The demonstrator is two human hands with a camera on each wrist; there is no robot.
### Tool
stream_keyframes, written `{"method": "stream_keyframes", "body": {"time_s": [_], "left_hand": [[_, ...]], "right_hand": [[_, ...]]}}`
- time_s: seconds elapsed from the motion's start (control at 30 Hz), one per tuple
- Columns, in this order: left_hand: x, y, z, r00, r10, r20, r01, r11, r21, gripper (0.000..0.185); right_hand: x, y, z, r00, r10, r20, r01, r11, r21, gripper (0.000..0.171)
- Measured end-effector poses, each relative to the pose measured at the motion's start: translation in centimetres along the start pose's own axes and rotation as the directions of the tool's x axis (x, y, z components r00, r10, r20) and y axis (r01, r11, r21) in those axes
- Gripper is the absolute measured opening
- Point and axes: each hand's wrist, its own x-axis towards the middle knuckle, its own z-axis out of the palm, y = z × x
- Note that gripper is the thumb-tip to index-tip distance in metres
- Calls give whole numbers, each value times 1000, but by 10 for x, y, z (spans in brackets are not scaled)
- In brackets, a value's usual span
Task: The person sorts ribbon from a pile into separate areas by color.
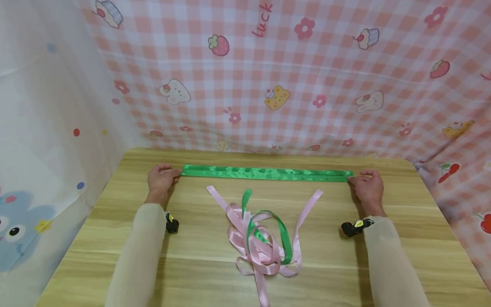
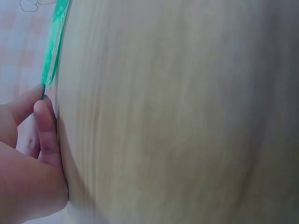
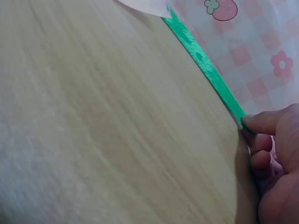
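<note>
A shiny green ribbon stretches straight across the far part of the table, two lengths of it lying side by side. My left hand pinches its left end between thumb and finger; the left wrist view shows this end of the ribbon coming out of the fingertips. At the other end, my right hand pinches the ribbon, thumb on top, as the right wrist view also shows. Nearer to me, between the forearms, lies a loose tangle of pink ribbon with a green ribbon piece looped through it.
The wooden table ends at the back against a pink checked cloth with cartoon prints. A white cloth hangs on the left. Small black cameras sit at both wrists, over long pale sleeves.
</note>
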Motion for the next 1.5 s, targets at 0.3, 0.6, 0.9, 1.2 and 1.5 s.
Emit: {"method": "stream_keyframes", "body": {"time_s": [0.3,0.6,0.9,1.2,1.5], "left_hand": [[1,0,3,1000,-9,-21,10,998,54,46],[-3,5,2,999,-38,-9,39,997,71,56],[-4,4,-2,1000,-12,19,13,999,-47,57],[-41,5,14,975,207,79,-220,949,224,45],[-121,-1,76,701,208,682,-487,838,246,36]], "right_hand": [[0,-2,1,999,27,-28,-27,999,20,36],[-6,-3,0,998,52,-33,-52,999,7,38],[-13,-7,-4,998,60,-13,-60,998,-1,47],[-61,-40,17,959,-256,123,271,953,-134,34],[-118,-67,73,614,-403,679,516,855,41,8]]}}
